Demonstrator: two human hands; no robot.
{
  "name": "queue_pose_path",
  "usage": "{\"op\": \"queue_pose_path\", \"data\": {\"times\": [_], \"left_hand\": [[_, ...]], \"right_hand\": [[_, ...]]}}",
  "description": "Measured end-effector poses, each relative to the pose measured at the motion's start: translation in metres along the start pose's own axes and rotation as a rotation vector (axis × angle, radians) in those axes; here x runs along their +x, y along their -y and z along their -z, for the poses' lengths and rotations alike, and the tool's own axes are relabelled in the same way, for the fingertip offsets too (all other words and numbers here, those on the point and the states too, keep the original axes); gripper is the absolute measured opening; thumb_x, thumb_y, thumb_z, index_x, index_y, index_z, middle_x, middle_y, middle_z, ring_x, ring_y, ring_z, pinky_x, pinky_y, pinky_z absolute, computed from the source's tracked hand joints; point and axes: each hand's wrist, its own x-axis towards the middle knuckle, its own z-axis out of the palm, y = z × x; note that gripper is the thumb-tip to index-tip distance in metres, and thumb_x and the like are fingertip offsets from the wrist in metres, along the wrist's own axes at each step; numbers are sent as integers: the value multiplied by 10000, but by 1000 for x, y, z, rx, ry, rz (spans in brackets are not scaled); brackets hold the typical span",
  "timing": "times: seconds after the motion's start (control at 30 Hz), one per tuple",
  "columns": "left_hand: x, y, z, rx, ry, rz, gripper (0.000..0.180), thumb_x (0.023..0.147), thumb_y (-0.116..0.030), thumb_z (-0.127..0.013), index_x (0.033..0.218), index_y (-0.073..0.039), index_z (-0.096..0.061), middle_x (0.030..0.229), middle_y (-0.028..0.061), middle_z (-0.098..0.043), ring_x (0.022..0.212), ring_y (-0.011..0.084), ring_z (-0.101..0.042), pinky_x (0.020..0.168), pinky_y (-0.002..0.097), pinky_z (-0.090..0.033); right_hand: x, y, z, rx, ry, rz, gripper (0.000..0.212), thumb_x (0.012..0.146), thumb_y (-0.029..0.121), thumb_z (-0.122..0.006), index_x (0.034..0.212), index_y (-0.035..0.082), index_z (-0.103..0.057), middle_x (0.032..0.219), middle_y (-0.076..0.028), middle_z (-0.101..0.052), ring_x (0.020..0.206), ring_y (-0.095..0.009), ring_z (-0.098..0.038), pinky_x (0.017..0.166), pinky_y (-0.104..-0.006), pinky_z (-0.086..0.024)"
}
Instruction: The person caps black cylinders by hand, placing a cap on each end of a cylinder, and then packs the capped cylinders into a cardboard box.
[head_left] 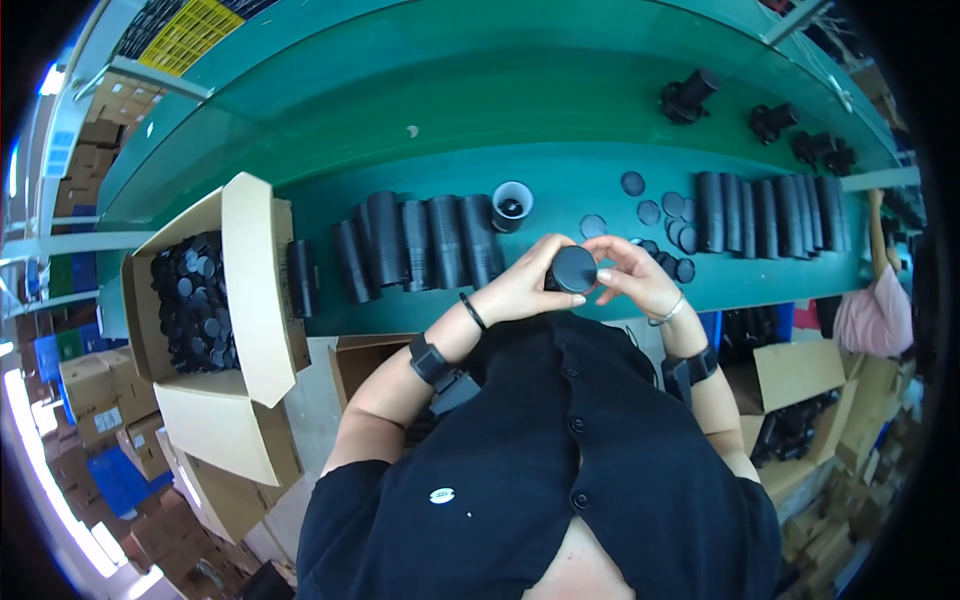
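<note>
My left hand [535,280] is wrapped round a black cylinder with a flat round cap [574,268] on the end that faces up. At the cap's right edge, the thumb and fingertips of my right hand [640,278] are pinched against the rim. The length of the cylinder below the cap is mostly hidden by my left hand. Loose black discs [648,212] lie on the green table [560,170] just beyond my right hand. A white cup [512,205] with small dark pieces inside stands beyond my left hand.
Ribbed black tubes [414,245] lie side by side on the left, with more tubes [765,214] on the right. An open cardboard box [262,300] of black caps stands far left. Black flanged parts [690,97] sit on the upper shelf. Another person's pink sleeve [873,318] shows at right.
</note>
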Motion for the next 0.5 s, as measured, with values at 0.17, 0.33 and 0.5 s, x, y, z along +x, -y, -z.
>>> {"op": "queue_pose_path", "data": {"times": [0.17, 0.33, 0.5], "left_hand": [[24, 39, -27, -133, 41, 98, 615, 766, -227, -775, 1217, -41, -400, 1152, 157, -526, 1111, 265, -540, 907, 363, -447], [29, 71, -36, -145, -58, 45, 594, 861, -223, -683, 1327, -77, -345, 1171, 90, -516, 1028, 159, -543, 832, 297, -478], [24, 67, -37, -232, -82, 134, 529, 894, -235, -622, 1319, -64, -356, 1132, 76, -507, 1001, 143, -515, 797, 280, -461]], "right_hand": [[7, -55, 13, 19, -248, 44, 423, 884, 113, -638, 1282, 115, -492, 970, -4, -509, 799, -106, -617, 604, -212, -533], [13, -70, 19, 159, -298, 28, 422, 891, 127, -639, 1297, 119, -522, 949, 16, -522, 811, -96, -611, 633, -219, -534], [19, -74, 20, 277, -225, -1, 459, 906, 164, -635, 1348, 136, -511, 955, 9, -574, 790, -85, -614, 668, -223, -535]]}}
